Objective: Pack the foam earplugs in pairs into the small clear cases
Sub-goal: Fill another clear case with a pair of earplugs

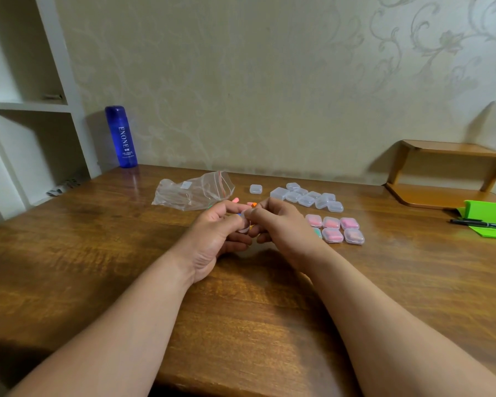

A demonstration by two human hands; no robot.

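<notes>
While your two hands meet above the middle of the tabletop (pixel 98 253), they hold one small clear case (pixel 244 229) between them. Your left hand (pixel 215 233) grips it with curled fingers, thumb on top. Your right hand (pixel 281 224) pinches it from the opposite side, fingers also curled. The case is mostly hidden by your fingers. Flecks of blue and orange show in the gap, too small to make out, and I cannot tell whether its lid is up or down.

Just beyond your fingertips, loose foam earplugs (pixel 235 200) lie on the wood, one pink and one orange. Beyond your left hand lies a crumpled clear zip bag (pixel 195 191) with a red seal strip.

Beyond your right hand sits a cluster of empty cases (pixel 307 197), crowded against one another. A single case (pixel 255 189) lies apart from them, nearer the bag. Just to the outer side of your right hand, filled cases (pixel 335 229) sit in two neat rows. Most show pink inside, and one showing green is partly hidden behind your hand.

Well beyond your left hand, a blue bottle (pixel 121 137) stands upright by the wall. Far out past your right hand, a black pen (pixel 480 224) lies across a green notepad (pixel 490 233), with a low wooden shelf (pixel 441 173) beyond them.
</notes>
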